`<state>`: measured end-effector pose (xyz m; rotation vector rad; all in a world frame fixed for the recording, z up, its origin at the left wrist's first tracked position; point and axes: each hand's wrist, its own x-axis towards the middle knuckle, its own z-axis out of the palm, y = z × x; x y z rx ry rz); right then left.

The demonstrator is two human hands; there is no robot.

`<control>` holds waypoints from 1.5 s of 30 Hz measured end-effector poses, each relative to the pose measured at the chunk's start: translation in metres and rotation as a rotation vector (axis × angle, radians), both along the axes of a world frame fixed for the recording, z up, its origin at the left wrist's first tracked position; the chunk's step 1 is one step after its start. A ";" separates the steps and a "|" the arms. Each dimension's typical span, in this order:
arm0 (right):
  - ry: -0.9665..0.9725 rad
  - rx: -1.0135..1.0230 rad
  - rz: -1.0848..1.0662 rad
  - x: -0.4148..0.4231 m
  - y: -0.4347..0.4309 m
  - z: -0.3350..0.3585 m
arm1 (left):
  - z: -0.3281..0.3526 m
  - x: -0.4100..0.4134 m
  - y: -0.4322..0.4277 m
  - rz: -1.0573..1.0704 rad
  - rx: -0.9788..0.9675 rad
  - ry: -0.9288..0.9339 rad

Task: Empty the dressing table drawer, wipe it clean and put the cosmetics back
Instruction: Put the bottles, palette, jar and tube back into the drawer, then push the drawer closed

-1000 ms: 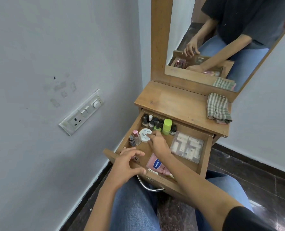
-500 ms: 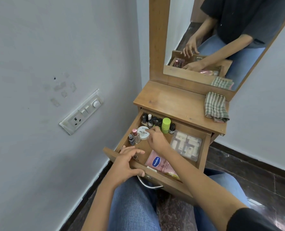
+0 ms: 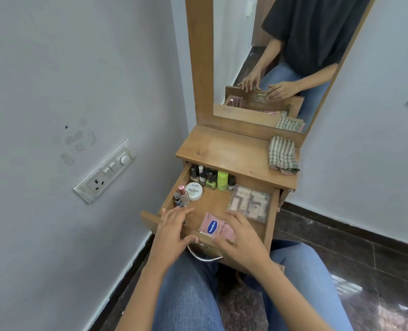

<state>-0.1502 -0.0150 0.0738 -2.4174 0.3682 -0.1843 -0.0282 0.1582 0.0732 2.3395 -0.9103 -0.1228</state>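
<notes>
Nearest, my knees in blue jeans (image 3: 188, 295) sit at 6 o'clock under the pulled-out drawer (image 3: 271, 220), whose long axis runs from me toward 12 o'clock; its metal handle (image 3: 204, 258) curves below the front edge.

My left hand (image 3: 172, 235) rests on the front edge at 7 o'clock, fingers spread and holding nothing, the thumb hooked over the front face. A ring shows on one finger.

My right hand (image 3: 242, 237) lies at 5 o'clock over the front right part of the drawer, palm down, fingers loosely splayed on the pink Vaseline sachet (image 3: 216, 226); I cannot tell whether it grips the sachet or only touches it. The sachet lies flat, its long axis running 10 to 4 o'clock.

Drawer contents, farther in: at 3 o'clock a clear packet of pale pieces (image 3: 250, 203), flat against the right wall. At 9 o'clock two small bottles (image 3: 182, 198) stand upright by the left wall, with a round white nail polish jar (image 3: 193, 191) just beside them, lid up. Along the back wall at 12 o'clock stands a row of nail polish bottles (image 3: 204, 175), upright, with a lime-green container (image 3: 222, 179) among them.

Beyond, the table top (image 3: 222, 151) carries a folded checked cloth (image 3: 282, 155) at 1 o'clock. The mirror (image 3: 269, 56) stands behind it.
</notes>
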 end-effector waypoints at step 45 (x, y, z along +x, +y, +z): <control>0.019 -0.698 -0.302 0.079 -0.143 -0.008 | 0.005 0.099 -0.187 -0.239 0.371 -0.653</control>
